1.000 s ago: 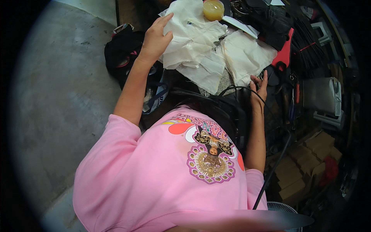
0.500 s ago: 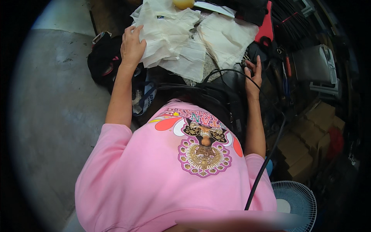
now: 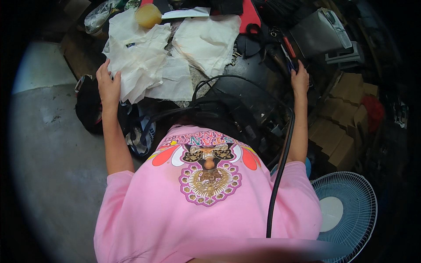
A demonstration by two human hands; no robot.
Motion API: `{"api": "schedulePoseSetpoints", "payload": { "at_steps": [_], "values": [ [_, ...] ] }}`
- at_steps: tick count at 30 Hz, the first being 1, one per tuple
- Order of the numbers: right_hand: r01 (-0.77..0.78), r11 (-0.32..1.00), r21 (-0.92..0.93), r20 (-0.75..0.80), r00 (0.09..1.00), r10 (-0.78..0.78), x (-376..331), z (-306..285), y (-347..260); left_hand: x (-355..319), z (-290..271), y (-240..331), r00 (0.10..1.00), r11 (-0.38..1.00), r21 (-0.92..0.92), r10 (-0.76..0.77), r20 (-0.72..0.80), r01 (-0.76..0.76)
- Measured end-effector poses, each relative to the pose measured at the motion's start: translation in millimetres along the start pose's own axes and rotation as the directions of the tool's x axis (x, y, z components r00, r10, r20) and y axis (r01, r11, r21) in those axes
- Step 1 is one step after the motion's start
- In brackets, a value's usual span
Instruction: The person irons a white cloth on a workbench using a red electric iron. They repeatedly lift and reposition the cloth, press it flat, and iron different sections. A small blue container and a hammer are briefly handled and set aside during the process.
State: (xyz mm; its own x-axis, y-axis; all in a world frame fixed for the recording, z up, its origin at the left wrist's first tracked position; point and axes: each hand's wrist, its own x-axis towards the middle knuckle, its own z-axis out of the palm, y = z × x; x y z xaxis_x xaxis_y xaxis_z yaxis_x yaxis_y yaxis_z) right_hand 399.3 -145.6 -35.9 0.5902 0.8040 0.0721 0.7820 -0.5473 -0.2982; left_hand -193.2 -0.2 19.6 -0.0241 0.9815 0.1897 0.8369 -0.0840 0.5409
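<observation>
My left hand rests at the left edge of a crumpled pile of thin white sheets, thumb apart from the fingers. Whether they are cloth or paper I cannot tell. Another white sheet lies flatter, to the right of the pile. On the right, my right hand is at the near end of a slim blue-handled tool, thumb and fingers apart. Whether it touches the tool is unclear. Just beyond lies a red-handled tool.
A yellow round container stands on the far sheets. A black cable loops over the dark worktop and past my right arm. Cardboard boxes and a fan are to the right. A black bag hangs at the left.
My right hand has moved right, from beside the flatter white sheet to the hand tools. My left hand stays at the pile's left edge. The whole view has shifted.
</observation>
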Motion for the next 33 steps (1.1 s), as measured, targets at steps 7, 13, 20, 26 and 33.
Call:
{"api": "schedulePoseSetpoints", "payload": {
  "at_steps": [7,13,20,26,33],
  "values": [
    [-0.062,0.988,0.143,0.273,0.962,0.021,35,16,61,-2,4,-14,0.977,0.976,0.111,0.199,-0.081,-0.189],
    [-0.089,0.933,0.35,0.335,0.942,-0.036,25,-47,28,-7,4,-22,0.956,0.965,0.129,0.246,-0.162,-0.227],
    [0.419,0.719,0.554,0.138,0.806,-0.576,-16,-97,-139,-15,7,-9,0.996,0.999,-0.01,0.041,-0.074,-0.042],
    [0.913,0.409,0.004,0.279,0.392,-0.877,-14,-71,-246,-19,5,0,0.996,0.999,0.023,0.042,-0.074,-0.041],
    [0.976,0.217,-0.022,0.314,0.213,-0.925,-19,-22,-281,-22,8,1,0.991,0.994,0.076,0.091,-0.1,-0.083]
  ]
}}
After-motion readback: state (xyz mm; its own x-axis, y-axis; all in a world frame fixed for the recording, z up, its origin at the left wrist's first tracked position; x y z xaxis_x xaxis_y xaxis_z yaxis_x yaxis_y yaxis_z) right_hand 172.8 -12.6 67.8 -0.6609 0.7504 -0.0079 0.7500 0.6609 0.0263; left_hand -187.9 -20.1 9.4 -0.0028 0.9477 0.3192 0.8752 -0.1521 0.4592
